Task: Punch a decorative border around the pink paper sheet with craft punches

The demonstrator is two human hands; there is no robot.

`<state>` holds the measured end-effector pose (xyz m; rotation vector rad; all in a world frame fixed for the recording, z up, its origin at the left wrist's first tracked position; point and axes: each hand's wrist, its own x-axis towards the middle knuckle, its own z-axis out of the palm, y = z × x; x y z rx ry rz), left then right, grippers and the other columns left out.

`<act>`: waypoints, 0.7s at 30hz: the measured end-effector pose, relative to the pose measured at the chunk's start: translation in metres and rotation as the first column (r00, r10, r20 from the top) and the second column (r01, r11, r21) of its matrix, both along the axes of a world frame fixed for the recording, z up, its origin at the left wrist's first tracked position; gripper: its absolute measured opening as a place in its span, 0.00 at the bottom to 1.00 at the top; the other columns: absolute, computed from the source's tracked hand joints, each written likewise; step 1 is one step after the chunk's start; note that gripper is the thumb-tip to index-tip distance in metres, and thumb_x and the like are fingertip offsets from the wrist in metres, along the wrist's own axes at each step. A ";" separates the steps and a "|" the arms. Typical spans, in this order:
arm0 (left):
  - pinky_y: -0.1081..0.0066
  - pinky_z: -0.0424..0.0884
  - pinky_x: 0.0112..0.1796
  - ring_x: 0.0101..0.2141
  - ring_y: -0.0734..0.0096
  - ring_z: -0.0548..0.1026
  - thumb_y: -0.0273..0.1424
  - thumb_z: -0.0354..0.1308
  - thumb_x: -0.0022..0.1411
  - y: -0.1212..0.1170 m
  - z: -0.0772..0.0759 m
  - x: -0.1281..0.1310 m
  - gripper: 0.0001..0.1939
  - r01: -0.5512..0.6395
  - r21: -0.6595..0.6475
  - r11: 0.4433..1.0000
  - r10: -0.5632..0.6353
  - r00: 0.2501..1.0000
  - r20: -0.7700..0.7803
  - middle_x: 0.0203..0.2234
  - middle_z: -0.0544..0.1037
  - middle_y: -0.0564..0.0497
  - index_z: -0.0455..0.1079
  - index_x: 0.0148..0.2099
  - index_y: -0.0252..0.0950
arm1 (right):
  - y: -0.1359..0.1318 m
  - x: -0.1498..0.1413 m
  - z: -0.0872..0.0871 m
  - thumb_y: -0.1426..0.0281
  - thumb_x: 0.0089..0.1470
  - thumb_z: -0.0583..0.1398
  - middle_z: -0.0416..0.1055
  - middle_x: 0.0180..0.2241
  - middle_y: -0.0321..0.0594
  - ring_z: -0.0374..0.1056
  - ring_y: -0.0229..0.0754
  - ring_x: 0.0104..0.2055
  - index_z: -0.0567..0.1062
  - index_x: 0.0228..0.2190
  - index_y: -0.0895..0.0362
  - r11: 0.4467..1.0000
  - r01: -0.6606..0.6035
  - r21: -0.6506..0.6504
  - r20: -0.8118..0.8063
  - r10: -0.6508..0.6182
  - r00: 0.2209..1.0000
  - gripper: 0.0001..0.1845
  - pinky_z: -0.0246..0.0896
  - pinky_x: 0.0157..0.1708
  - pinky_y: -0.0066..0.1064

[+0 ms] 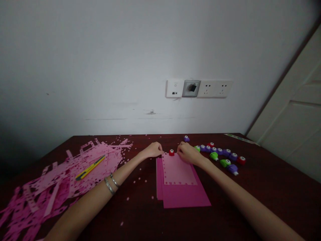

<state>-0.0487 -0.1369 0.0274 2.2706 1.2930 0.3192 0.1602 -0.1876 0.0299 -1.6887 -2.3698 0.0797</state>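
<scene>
The left hand (154,149) and right hand (187,153) curl beside the light pink paper (178,172), below the frame's middle, with a red punch (171,152) between. The right one hides a corner; I can't tell if either pinches it.

Flat on magenta paper (186,198): light-pink rectangular paper sheet (179,170), two edges punched; rounded red plastic punch (171,153) at far edge.

The dark reddish surface (140,217) carries pink sheets (186,196), paper scraps (66,172) left of them, coloured punches (214,156) right of them.
</scene>
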 end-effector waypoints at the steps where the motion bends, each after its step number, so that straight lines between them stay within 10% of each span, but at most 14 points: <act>1: 0.76 0.62 0.28 0.27 0.73 0.71 0.33 0.56 0.51 0.000 0.001 0.000 0.10 -0.017 0.016 1.000 0.016 1.000 0.013 0.26 0.76 0.49 0.73 0.28 0.32 | 0.000 0.000 0.001 0.74 0.52 0.53 0.68 0.35 0.48 0.65 0.43 0.36 0.73 0.26 0.61 1.000 0.004 0.009 -0.021 -0.003 1.000 0.09 0.54 0.32 0.28; 9: 0.75 0.59 0.25 0.22 0.75 0.67 0.39 0.54 0.54 0.006 0.014 0.013 0.16 -0.003 0.031 1.000 0.000 0.997 0.079 0.19 0.72 0.51 0.71 0.26 0.31 | 0.012 -0.007 0.007 0.67 0.54 0.53 0.63 0.16 0.34 0.58 0.33 0.17 0.68 0.21 0.60 0.959 0.025 -0.282 -0.438 -0.152 0.886 0.14 0.48 0.18 0.24; 13: 0.75 0.56 0.20 0.18 0.79 0.62 0.43 0.56 0.51 0.012 0.021 0.022 0.18 0.084 -0.184 0.979 -0.067 0.993 0.101 0.17 0.69 0.53 0.70 0.23 0.31 | 0.014 -0.008 0.007 0.62 0.55 0.53 0.57 0.11 0.28 0.46 0.27 0.10 0.65 0.21 0.59 0.775 -0.116 -0.621 -0.547 -0.323 0.772 0.16 0.38 0.10 0.21; 21: 0.77 0.55 0.19 0.18 0.81 0.60 0.45 0.66 0.40 0.025 0.028 0.031 0.20 0.081 -0.548 0.832 -0.084 0.996 0.020 0.21 0.71 0.50 0.70 0.22 0.31 | 0.023 -0.002 0.007 0.68 0.59 0.46 0.47 0.09 0.23 0.34 0.24 0.09 0.59 0.19 0.57 0.422 -0.391 -0.818 -0.564 -0.449 0.693 0.18 0.29 0.08 0.17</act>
